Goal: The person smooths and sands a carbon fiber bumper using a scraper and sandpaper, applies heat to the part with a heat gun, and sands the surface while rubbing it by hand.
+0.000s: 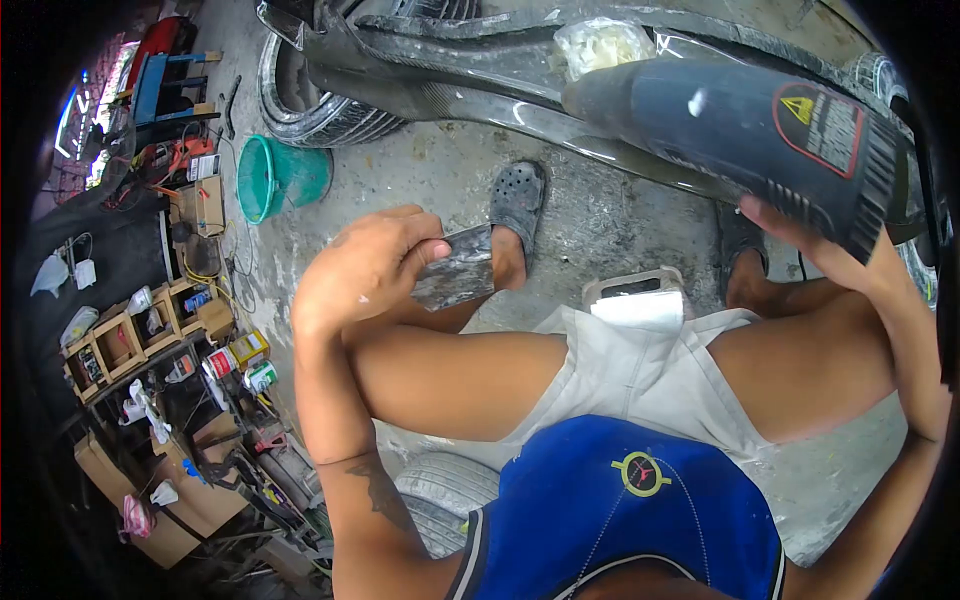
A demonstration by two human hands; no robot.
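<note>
My left hand point(385, 258) pinches a flat, dark, smeared rectangular plate point(457, 268) above my left knee. At the right, my right hand point(820, 243) is wrapped round the underside of a dark heat gun point(740, 130) with a yellow warning triangle on its label. The heat gun's nozzle points left over a long black, glossy curved panel point(470, 100). A crumpled clear plastic bag point(603, 45) with pale contents lies by the panel, just beyond the nozzle. Most of my right hand's fingers are hidden by the tool.
Tires point(325, 105) lie under the panel, and another tire point(445, 490) is behind my left leg. A green bucket point(300, 180) stands on the floor at the left. Wooden shelves point(120, 345), cans point(222, 362) and cardboard fill the far left. A white-topped object point(637, 308) sits between my legs.
</note>
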